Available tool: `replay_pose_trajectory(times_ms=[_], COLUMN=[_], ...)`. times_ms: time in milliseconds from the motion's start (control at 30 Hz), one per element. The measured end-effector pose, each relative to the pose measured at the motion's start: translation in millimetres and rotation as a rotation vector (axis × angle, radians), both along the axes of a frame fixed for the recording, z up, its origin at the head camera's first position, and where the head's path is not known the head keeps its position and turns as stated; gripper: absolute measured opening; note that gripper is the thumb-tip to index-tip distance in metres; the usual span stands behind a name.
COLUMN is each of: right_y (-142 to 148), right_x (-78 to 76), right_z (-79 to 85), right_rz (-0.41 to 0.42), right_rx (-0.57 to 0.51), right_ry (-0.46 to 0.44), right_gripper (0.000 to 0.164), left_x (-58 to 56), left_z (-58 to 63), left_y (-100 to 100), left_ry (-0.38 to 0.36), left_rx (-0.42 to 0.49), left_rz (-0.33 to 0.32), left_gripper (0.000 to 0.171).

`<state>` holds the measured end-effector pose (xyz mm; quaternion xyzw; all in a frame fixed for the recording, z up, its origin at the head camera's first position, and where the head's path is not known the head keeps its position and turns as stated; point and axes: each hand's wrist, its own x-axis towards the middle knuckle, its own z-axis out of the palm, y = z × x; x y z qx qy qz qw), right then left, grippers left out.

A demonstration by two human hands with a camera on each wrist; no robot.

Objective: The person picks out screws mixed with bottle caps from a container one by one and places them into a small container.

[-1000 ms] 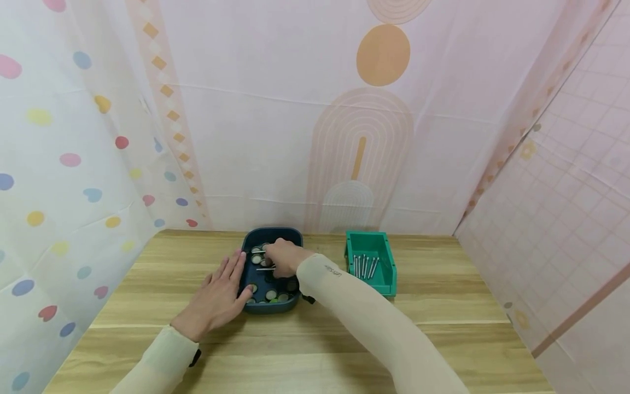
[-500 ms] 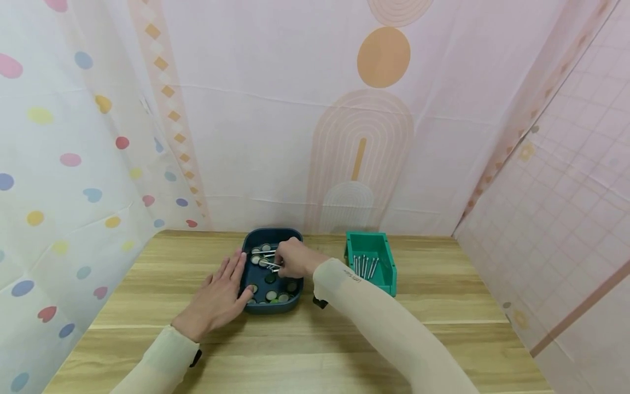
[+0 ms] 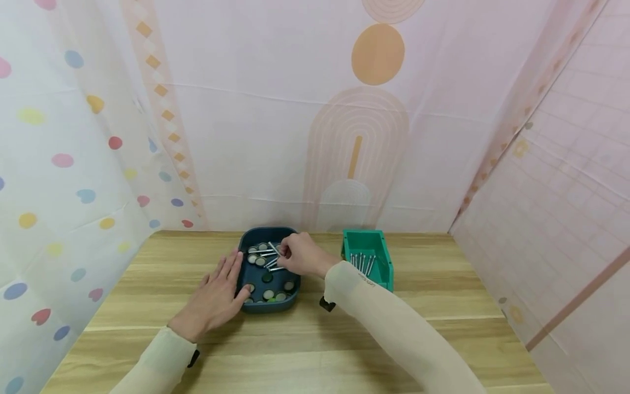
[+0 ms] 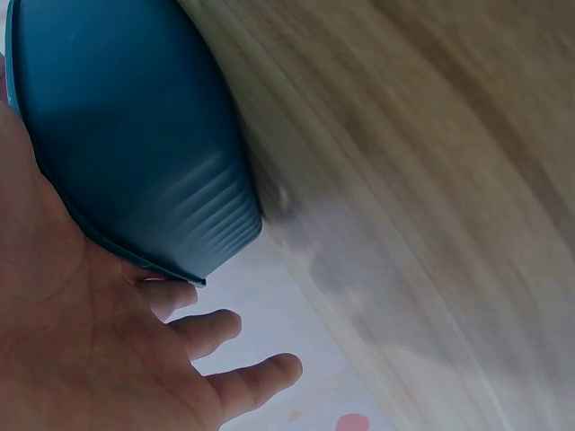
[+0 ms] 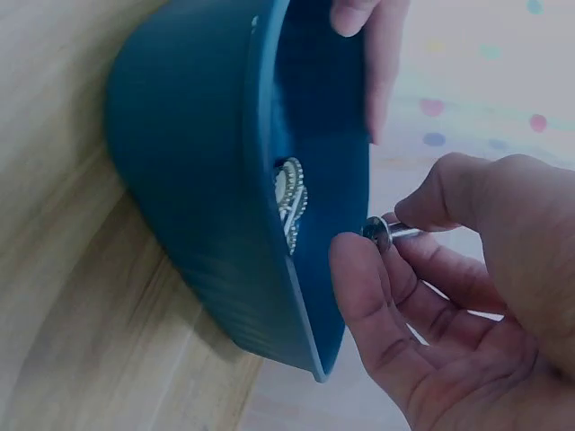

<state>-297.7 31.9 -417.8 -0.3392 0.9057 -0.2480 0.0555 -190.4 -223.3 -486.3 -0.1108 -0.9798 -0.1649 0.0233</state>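
Bottle caps (image 3: 268, 294) and several silver bolts (image 3: 259, 251) lie in a dark blue tub (image 3: 272, 308). My right hand (image 3: 305, 256) is over the tub's right side. Between thumb and fingers it pinches a bolt (image 5: 381, 233), whose flanged head shows in the right wrist view. My left hand (image 3: 213, 300) lies flat against the tub's left side with straight fingers, the thumb over the rim. In the left wrist view its fingers (image 4: 256, 382) extend past the tub's outer wall (image 4: 135, 135).
Right of the tub stands a green bin (image 3: 365, 236) with several bolts (image 3: 362, 262) inside, its front partly hidden by my right sleeve. Both containers sit near the back of the wooden table (image 3: 275, 350). A patterned curtain (image 3: 256, 142) hangs behind.
My right hand has drawn back to the right inside the tub and lifted slightly with a bolt, uncovering more bolts and caps. The left hand stays on the tub's side.
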Motion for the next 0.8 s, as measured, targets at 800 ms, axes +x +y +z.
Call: replay_pose_trajectory(times_ms=[800], right_y=[48], right_x=[8.6], right_z=[9.9], right_rz=[-0.193], right_rx=[-0.175], right_ry=[-0.096], right_gripper=[0.043], left_x=[4.3], left_z=[-1.0], left_y=[-2], left_ry=[-0.003], left_rx=[-0.002], left_rz=[0.005], left_gripper=[0.088])
